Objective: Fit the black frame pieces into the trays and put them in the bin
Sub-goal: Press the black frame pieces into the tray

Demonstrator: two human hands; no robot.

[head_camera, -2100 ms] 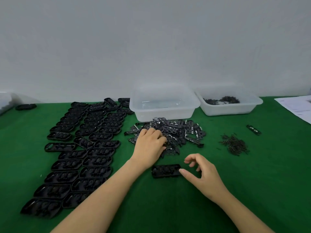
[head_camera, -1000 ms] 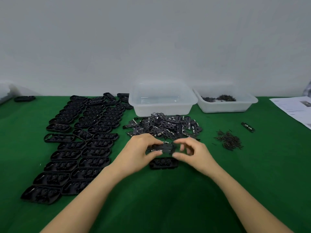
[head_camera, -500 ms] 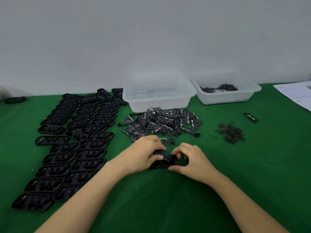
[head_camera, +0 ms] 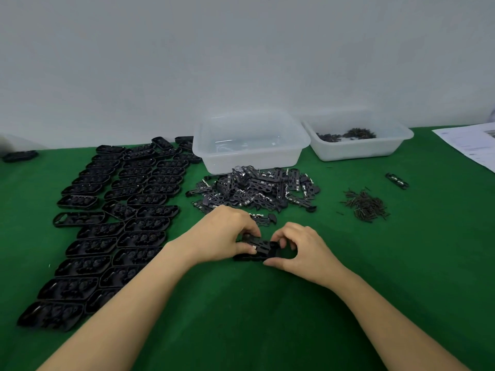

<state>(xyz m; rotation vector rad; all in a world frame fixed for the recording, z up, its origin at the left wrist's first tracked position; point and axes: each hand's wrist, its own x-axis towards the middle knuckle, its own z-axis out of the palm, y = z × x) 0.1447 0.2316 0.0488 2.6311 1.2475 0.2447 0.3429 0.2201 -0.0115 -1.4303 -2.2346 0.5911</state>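
Pinching from both ends, the fingers (head_camera: 247,247) of the left hand (head_camera: 222,236) and those of the right hand (head_camera: 300,250) were curled onto one flat black plastic frame piece (head_camera: 258,243), which lay tilted over a black oblong plastic tray (head_camera: 250,257) on the green felt worktop (head_camera: 267,317). The left thumb gripped the piece's near edge while the right thumb and forefinger closed round the tray's right end.

To seat it well, I judged that the piece should first be squared to the tray outline, then pressed down evenly at both ends rather than forced from one corner, since thin plastic of that kind would likely flex or pop out.

At twelve o'clock from the hands sat the loose heap of black frame pieces (head_camera: 254,188), and beyond it the clear plastic bin (head_camera: 250,141), apparently holding nothing yet. At nine to ten o'clock lay rows of black trays (head_camera: 120,210). At two o'clock were a small pile of dark pins (head_camera: 365,206) and a second translucent tub (head_camera: 359,141) with more of them; white printed sheets (head_camera: 471,143) lay at the far right edge.
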